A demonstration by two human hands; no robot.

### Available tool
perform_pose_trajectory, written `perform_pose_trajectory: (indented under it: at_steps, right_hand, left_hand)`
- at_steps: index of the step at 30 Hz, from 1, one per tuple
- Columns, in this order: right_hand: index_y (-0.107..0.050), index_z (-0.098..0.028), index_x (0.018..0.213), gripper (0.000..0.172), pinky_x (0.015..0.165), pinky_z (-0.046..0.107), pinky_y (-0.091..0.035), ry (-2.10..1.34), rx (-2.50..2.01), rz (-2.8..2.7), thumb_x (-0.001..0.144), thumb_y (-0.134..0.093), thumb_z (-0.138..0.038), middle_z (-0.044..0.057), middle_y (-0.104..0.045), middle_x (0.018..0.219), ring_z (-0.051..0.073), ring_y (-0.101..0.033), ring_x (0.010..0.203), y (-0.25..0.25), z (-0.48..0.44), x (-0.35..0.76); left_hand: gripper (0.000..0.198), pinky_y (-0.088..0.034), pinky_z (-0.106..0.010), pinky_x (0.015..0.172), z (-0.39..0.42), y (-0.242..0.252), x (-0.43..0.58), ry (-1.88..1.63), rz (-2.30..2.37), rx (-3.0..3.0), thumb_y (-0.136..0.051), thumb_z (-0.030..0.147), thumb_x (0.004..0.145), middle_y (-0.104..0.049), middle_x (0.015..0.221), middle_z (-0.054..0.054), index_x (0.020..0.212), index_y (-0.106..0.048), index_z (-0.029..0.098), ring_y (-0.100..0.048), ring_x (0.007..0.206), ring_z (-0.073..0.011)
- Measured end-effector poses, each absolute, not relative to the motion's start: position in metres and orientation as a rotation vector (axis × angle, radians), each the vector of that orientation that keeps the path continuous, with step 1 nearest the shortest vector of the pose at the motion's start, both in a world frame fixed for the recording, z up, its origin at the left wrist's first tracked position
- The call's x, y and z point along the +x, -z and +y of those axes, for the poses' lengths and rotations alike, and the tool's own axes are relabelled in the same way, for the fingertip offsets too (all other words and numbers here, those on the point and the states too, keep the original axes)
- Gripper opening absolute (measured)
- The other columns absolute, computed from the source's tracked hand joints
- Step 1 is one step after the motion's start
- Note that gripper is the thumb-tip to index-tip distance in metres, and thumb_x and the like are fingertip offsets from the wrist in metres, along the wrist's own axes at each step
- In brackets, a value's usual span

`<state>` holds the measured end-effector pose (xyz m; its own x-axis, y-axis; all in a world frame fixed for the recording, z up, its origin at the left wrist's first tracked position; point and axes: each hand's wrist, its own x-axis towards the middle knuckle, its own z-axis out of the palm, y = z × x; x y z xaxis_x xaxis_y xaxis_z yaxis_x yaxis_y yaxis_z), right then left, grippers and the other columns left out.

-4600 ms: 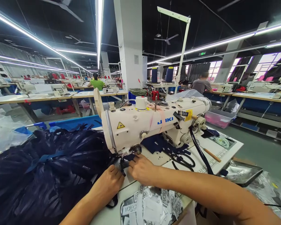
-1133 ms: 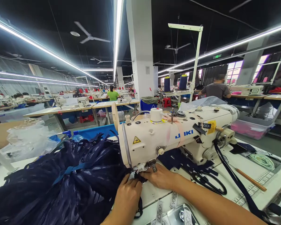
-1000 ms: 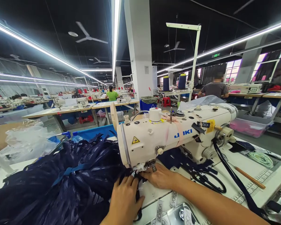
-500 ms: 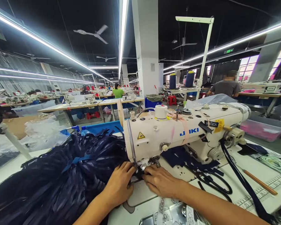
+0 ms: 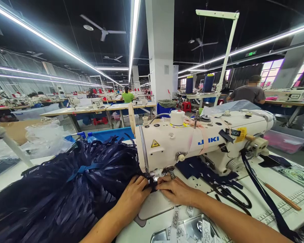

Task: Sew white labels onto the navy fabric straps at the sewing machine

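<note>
A white JUKI sewing machine (image 5: 164, 145) stands before me, its needle area low at its left end. Right under it, a small dark navy fabric piece (image 5: 153, 185) lies between my hands. My left hand (image 5: 134, 197) is closed on the piece's left side, fingers bent and thumb side low. From the right, my right hand (image 5: 178, 190) pinches the same piece with its fingertips, close to the presser area. The fingers hide most of the piece. A big bundle of navy fabric strips (image 5: 91, 189), tied with a blue band (image 5: 82, 171), lies against my left forearm.
Black-handled scissors (image 5: 234, 197) and navy scraps (image 5: 195, 170) lie right of my right hand. A metal tray (image 5: 164, 234) with printed label tape (image 5: 174, 224) sits at the front edge. Farther right are a wooden-handled tool (image 5: 282, 196) and a coiled pale cord (image 5: 297, 177).
My left hand has shifted slightly right, its thumb side now closer to the fabric. My right hand's fingers have drawn up on the piece. The view has tilted a little.
</note>
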<state>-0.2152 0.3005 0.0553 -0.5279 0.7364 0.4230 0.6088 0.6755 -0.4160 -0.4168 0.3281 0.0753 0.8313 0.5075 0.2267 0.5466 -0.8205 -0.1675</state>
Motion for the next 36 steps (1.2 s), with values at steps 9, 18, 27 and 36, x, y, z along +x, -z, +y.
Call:
perform_pose_trajectory:
  at_steps: [9, 18, 27, 36]
  right_hand:
    - [-0.061, -0.020, 0.106, 0.033, 0.079, 0.032, -0.043, -0.027, -0.988, -2.506, 0.082, -0.041, -0.011, 0.008, -0.058, 0.101, 0.018, -0.053, 0.086, -0.053, 0.301, -0.210]
    - [-0.060, -0.018, 0.107, 0.032, 0.081, 0.032, -0.044, 0.059, -0.988, -2.569, 0.082, -0.041, -0.011, 0.009, -0.058, 0.101, 0.018, -0.053, 0.088, -0.056, 0.300, -0.210]
    - [-0.058, -0.016, 0.108, 0.033, 0.081, 0.032, -0.045, 0.151, -1.004, -2.598, 0.080, -0.041, -0.009, 0.009, -0.057, 0.106, 0.019, -0.054, 0.089, -0.058, 0.298, -0.213]
    - [-0.058, -0.015, 0.106, 0.032, 0.082, 0.032, -0.045, 0.209, -0.995, -2.572, 0.081, -0.040, -0.009, 0.009, -0.059, 0.106, 0.020, -0.054, 0.091, -0.056, 0.299, -0.214]
  left_hand:
    - [0.028, -0.032, -0.038, 0.095, 0.324, -0.081, -0.419, 0.206, -0.706, -2.840, -0.044, 0.007, 0.082, -0.062, 0.101, -0.002, 0.102, -0.058, 0.022, -0.052, 0.099, -0.0185]
    - [0.037, -0.030, -0.054, 0.099, 0.317, -0.074, -0.421, -0.004, -0.708, -2.757, -0.043, 0.011, 0.081, -0.056, 0.120, -0.014, 0.117, -0.051, 0.013, -0.047, 0.115, -0.0280]
    - [0.051, -0.032, -0.058, 0.097, 0.319, -0.089, -0.430, -0.055, -0.596, -2.805, -0.045, 0.005, 0.074, -0.051, 0.126, -0.012, 0.123, -0.044, 0.017, -0.042, 0.120, -0.0293]
    - [0.056, -0.026, -0.060, 0.100, 0.332, -0.056, -0.435, 0.056, -0.622, -2.732, -0.045, 0.002, 0.068, -0.051, 0.126, -0.012, 0.123, -0.044, 0.016, -0.040, 0.122, -0.0286]
